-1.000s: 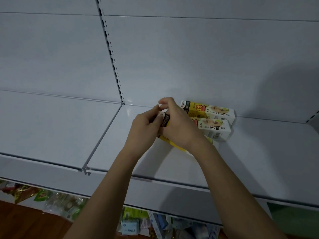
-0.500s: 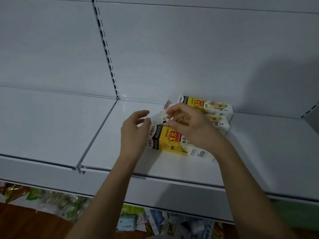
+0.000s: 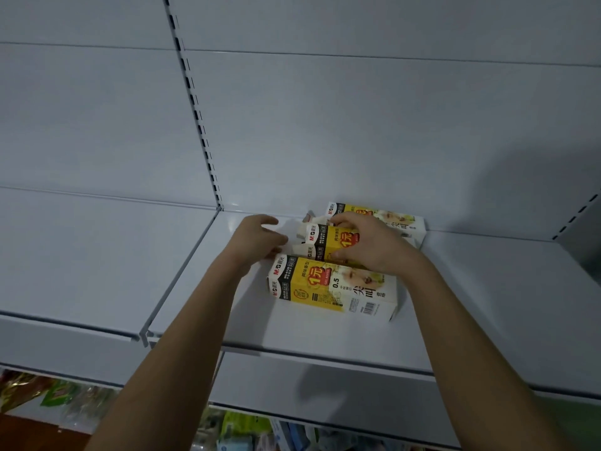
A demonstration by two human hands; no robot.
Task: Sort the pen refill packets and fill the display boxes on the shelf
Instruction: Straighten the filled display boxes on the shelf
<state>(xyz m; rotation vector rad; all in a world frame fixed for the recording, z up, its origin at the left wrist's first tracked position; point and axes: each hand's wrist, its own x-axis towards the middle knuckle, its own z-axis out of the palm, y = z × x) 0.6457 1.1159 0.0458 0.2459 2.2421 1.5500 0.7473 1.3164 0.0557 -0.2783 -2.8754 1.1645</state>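
My right hand (image 3: 374,244) grasps the middle box (image 3: 328,239) on the shelf (image 3: 487,304). My left hand (image 3: 257,239) has relaxed fingers beside its flap end, holding nothing.

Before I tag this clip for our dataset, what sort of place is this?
Most likely a shop aisle being stocked. White metal retail shelving with a slotted upright, yellow priced display boxes of pen refills lying on it, and packaged goods on the level below.
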